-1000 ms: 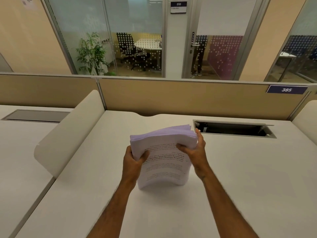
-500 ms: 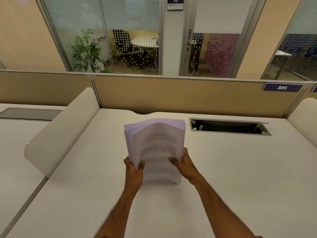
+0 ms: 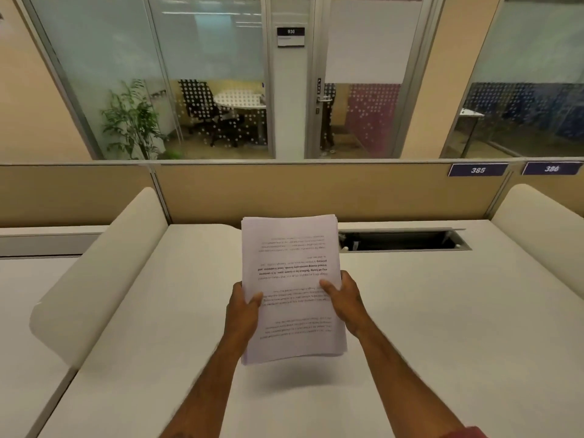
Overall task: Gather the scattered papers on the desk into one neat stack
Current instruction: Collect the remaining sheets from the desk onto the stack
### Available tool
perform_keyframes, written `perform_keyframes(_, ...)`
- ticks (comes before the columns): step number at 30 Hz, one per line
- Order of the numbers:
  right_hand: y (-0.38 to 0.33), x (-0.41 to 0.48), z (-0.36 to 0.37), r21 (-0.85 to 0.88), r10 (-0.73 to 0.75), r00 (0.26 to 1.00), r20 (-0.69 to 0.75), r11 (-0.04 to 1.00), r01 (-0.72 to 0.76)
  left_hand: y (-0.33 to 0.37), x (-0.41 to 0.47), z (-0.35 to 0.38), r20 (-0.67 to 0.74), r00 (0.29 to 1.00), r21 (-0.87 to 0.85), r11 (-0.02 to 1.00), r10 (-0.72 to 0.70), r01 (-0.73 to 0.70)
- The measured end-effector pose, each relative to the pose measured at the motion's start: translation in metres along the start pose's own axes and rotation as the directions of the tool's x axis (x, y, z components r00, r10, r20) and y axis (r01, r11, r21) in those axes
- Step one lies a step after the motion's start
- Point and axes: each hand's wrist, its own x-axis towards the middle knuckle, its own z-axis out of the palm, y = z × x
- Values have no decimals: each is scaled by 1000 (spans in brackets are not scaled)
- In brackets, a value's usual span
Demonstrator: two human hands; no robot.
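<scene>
1. White papers (image 3: 292, 279), one stack, printed side up, held above the table (image 3: 442, 311), near its middle.
2. Left hand (image 3: 243, 306) grips left edge; right hand (image 3: 343, 295) grips right edge, thumbs on top.

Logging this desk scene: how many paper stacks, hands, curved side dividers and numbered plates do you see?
Paper stack: 1
Hands: 2, left hand and right hand
Curved dividers: 2, left divider and right divider
Numbered plates: 2, plate 385 and plate 386
Total: 7
</scene>
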Motion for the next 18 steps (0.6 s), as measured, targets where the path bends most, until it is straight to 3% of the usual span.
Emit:
perform_keyframes(10,-11,-48,-69,59,123,982,-142,992,-116,39,-14,47,271,962,51,997,42,-58)
perform_keyframes(18,25,-124,-180,99,170,882,-439,985,-140,65,-81,155,478,876,74,991,66,-115)
